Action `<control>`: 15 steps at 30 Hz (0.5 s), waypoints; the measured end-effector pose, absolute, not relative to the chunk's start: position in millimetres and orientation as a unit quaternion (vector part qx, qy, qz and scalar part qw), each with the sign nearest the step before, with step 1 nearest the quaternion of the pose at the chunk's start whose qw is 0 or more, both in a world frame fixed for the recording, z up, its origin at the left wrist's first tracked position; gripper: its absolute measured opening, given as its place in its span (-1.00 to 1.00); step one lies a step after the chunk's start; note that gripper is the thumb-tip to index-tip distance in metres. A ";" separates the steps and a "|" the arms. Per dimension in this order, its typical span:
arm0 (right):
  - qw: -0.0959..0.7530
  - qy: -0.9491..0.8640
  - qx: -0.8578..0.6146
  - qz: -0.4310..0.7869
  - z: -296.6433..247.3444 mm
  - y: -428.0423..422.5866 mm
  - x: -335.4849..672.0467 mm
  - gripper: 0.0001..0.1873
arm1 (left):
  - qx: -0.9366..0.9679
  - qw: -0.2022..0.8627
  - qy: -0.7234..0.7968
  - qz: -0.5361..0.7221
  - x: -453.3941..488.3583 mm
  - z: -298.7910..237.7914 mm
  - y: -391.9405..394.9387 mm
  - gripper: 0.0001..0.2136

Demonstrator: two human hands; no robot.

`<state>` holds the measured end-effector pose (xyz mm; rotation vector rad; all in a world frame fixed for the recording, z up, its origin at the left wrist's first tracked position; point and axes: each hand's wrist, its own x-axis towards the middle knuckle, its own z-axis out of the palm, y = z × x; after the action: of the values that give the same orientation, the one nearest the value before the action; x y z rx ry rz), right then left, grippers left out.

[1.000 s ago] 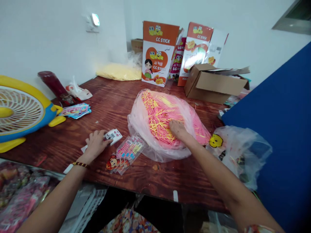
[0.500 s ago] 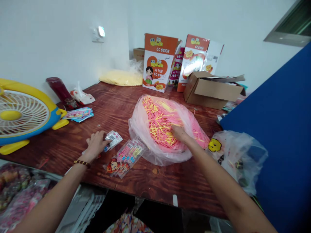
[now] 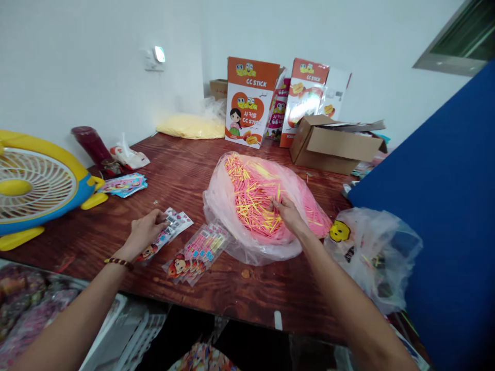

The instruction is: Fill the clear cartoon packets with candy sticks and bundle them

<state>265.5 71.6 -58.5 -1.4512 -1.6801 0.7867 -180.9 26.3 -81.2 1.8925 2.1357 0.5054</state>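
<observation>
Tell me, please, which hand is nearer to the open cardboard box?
The right hand. It lies in the bag of sticks, and the cardboard box stands just behind that bag. The left hand rests on a packet on the bag's other side, farther away.

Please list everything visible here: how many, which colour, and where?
table: one, red-brown wood, under everything
bag of sticks: one, clear plastic holding pink and yellow sticks, table centre
packet: one, printed, at the left fingers
packet stack: one, colourful, between packet and bag
fan: one, yellow and blue, left edge
flat packets: several, pink and blue, beside the fan
bottle: one, dark red, behind the fan
yellow bag: one, back by the wall
printed boxes: two, orange and white, upright at back
cardboard box: one, brown, open, back right
smiley bag: one, clear, right table edge
blue panel: one, far right
left hand: touching the packet
right hand: fingers among the sticks
</observation>
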 end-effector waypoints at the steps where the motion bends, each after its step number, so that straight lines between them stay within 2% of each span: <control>1: 0.395 -0.652 -0.558 0.329 -61.8 65.4 261.6 -0.78 | 0.647 0.127 0.731 0.177 -181.2 -80.6 26.2 -0.75; 7: 0.409 -0.621 -0.526 0.412 -87.6 32.5 247.1 -0.67 | 0.624 0.161 0.739 0.200 -184.0 -78.3 26.7 -0.76; 11: 0.402 -0.619 -0.534 0.412 -93.1 23.0 245.7 -0.72 | 0.625 0.160 0.732 0.218 -190.4 -81.9 27.9 -0.68; 15: 0.368 -0.633 -0.560 0.387 -89.8 18.2 242.8 -0.79 | 0.630 0.147 0.725 0.237 -191.8 -83.4 27.1 -0.69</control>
<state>242.8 18.2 -89.8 -1.4394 -1.6272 0.9931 -191.8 27.1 -83.4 1.8122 2.0856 0.6831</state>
